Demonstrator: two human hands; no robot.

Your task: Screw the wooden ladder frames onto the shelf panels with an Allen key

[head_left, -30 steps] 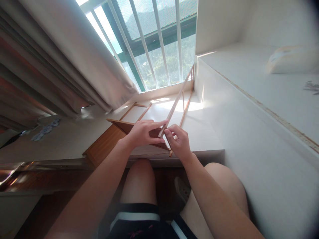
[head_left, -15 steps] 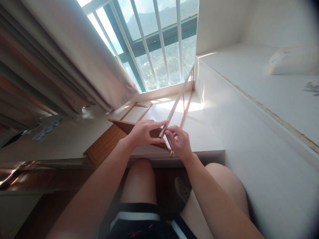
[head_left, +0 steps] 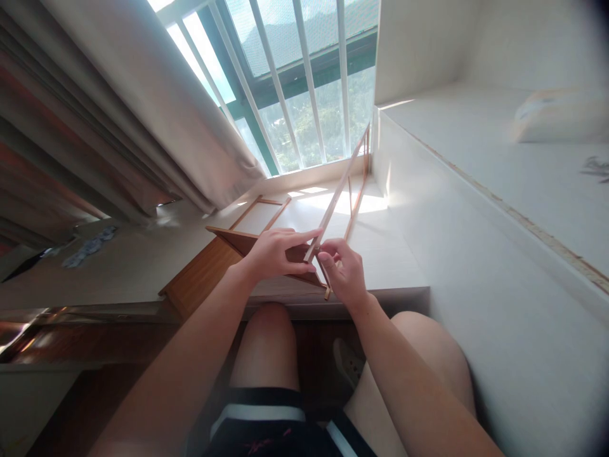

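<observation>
A slender wooden frame (head_left: 337,202) with long rails and crossbars slants from the window corner down to my hands. Around its near end, my left hand (head_left: 276,254) grips with thumb and fingers on either side of the rail. A brown wooden board (head_left: 233,240) runs beneath that hand, meeting the frame close to my fingertips. My right hand (head_left: 345,266) is pinched at the outer face of the same rail end; a tiny piece at its fingertips is too small to make out. Left of the board lies a wider wooden panel (head_left: 204,273).
Another small wooden frame (head_left: 261,212) stands behind the board on the pale window ledge (head_left: 380,254). A barred window (head_left: 304,95) is ahead, a curtain (head_left: 143,95) hangs left, and a white raised wall (head_left: 476,254) borders the right. Crumpled cloth (head_left: 90,246) lies far left.
My right hand's fingers have shifted slightly at the rail end, uncovering a tiny piece there. My left hand, the frame and the board have stayed in place.
</observation>
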